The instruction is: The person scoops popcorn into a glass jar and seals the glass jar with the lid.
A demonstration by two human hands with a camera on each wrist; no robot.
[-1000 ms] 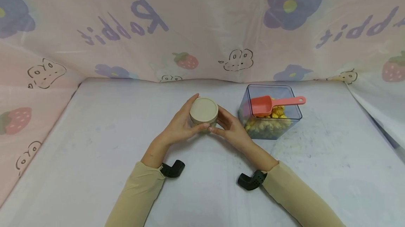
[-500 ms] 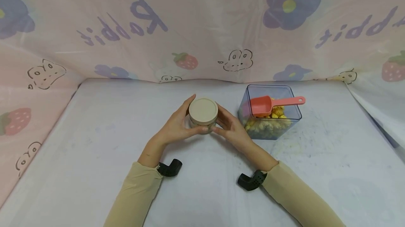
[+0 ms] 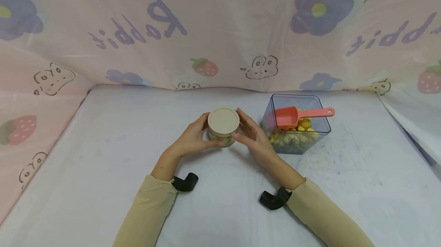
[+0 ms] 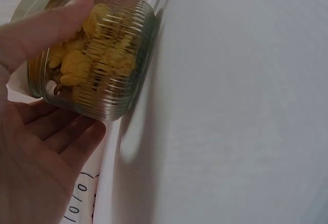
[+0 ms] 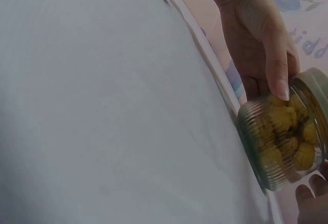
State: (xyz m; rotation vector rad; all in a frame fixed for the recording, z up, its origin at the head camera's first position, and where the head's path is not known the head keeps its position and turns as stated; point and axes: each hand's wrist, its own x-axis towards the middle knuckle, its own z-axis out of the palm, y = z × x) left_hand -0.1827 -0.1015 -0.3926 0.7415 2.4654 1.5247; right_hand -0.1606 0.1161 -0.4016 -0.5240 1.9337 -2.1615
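Note:
A clear ribbed glass jar (image 4: 110,65), holding yellow popcorn, stands upright on the white table. Its cream lid (image 3: 223,120) is on. My left hand (image 3: 190,138) grips the jar's body, thumb along the near side and fingers round the far left. My right hand (image 3: 256,136) is at the jar's right side, its thumb tip at the lid's edge and its index finger reaching behind it. Fingers (image 5: 305,198) of this hand show near the lid in the right wrist view. Some right fingers are hidden behind the jar.
To the right of the jar stands a clear bluish square container (image 3: 268,139) with popcorn. A pink scoop (image 3: 287,117) lies across its top, handle over the right rim. A patterned pink curtain (image 3: 220,36) closes off the back. Black cameras (image 3: 186,182) are worn on both wrists.
My right hand has shifted up from the jar's body to the lid's edge, its index finger now extended behind the lid. My left hand still holds the jar. The view has shifted slightly.

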